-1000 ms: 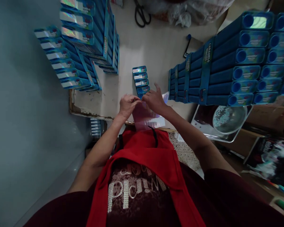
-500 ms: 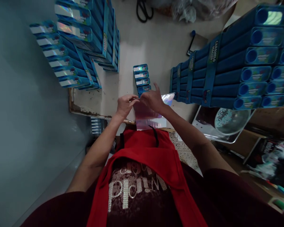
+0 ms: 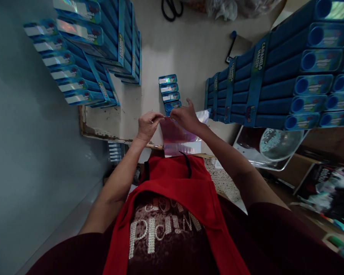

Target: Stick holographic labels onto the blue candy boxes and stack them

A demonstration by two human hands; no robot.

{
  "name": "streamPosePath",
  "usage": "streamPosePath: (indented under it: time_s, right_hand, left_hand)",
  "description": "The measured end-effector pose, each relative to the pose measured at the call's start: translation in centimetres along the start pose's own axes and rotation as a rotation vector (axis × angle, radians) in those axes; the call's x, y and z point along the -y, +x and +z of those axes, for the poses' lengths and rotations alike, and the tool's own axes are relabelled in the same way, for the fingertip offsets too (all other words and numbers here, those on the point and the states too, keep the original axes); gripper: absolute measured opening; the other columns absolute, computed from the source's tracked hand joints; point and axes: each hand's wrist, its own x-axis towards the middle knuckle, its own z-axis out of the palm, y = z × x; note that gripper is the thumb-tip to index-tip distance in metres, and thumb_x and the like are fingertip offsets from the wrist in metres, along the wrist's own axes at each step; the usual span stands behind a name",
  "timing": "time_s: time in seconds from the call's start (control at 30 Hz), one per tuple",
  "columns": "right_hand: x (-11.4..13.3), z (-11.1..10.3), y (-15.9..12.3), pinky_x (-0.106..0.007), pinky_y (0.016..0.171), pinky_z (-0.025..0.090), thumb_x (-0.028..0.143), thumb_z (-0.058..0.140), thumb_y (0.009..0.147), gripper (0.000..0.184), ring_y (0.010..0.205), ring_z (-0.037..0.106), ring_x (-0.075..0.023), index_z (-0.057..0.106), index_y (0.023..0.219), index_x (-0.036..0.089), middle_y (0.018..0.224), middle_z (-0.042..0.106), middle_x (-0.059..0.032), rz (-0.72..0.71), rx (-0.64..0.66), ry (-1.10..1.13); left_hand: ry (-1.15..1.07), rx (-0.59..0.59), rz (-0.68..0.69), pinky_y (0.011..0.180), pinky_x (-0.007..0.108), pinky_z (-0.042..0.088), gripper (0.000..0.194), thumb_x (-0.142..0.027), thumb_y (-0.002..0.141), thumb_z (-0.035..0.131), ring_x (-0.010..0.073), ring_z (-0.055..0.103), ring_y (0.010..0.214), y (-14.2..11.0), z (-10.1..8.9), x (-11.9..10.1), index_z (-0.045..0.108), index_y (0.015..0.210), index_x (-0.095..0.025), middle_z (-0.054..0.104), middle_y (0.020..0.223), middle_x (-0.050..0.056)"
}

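My left hand (image 3: 149,125) is closed in a pinch, with a thin strip (image 3: 166,117) seen edge-on between its fingertips and those of my right hand. The right hand (image 3: 186,117) also pinches, thumb and forefinger together, one finger raised. Whether the strip belongs to the sheet below cannot be made out. Under both hands lies a shiny pinkish holographic sheet (image 3: 177,131), overhanging the table's front edge. Just beyond the fingers stands a short row of small blue boxes (image 3: 169,88); the farther ones carry shiny labels, while the nearest shows a dark blue circle.
Tall stacks of banded blue boxes rise at the left (image 3: 103,42) and right (image 3: 275,76) of the table (image 3: 186,53). Black-handled scissors (image 3: 172,9) and a tape dispenser (image 3: 232,47) lie farther back. A clear bowl of pale bits (image 3: 281,145) sits on a tray at the right.
My left hand has shifted slightly left, widening the gap between the hands, and the thin strip shows more. The view has tilted a little; the boxes stay put.
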Motion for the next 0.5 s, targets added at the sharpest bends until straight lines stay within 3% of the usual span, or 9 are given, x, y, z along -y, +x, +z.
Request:
streamPosePath:
  time_s: [0.2,0.4,0.5]
  right_hand:
    - [-0.8,1.1,0.1,-0.064,0.134,0.016,0.032,0.053,0.112,0.03,0.103,0.068,-0.0247,0.079,0.099,0.025,0.096,0.08,-0.0015,0.064,-0.048,0.05]
    - [-1.1,2.0,1.7,-0.062,0.127,0.025,0.033,0.051,0.113,0.034,0.116,0.063,-0.0303,0.079,0.096,0.023,0.112,0.079,-0.0082,0.127,-0.121,-0.061]
    - [0.1,2.8,1.4,-0.057,0.122,0.032,0.037,0.053,0.113,0.031,0.126,0.059,-0.0342,0.08,0.117,0.022,0.125,0.076,-0.0127,0.141,-0.223,-0.131]
  left_hand:
    - [-0.167,0.029,-0.35,0.067,0.028,0.049,0.02,-0.031,0.073,0.094,0.0152,0.062,0.066,0.9,-0.2,-0.4,0.08,0.072,-0.017,0.073,0.068,0.002]
    - [-0.451,0.033,-0.453,0.073,0.026,0.056,0.028,-0.038,0.072,0.093,0.013,0.066,0.071,1.4,0.5,0.9,0.077,0.077,-0.016,0.074,0.073,0.001]
    - [-0.513,0.045,-0.525,0.071,0.026,0.059,0.028,-0.039,0.077,0.09,0.0121,0.067,0.066,1.0,1.0,1.3,0.073,0.08,-0.016,0.072,0.073,0.001]
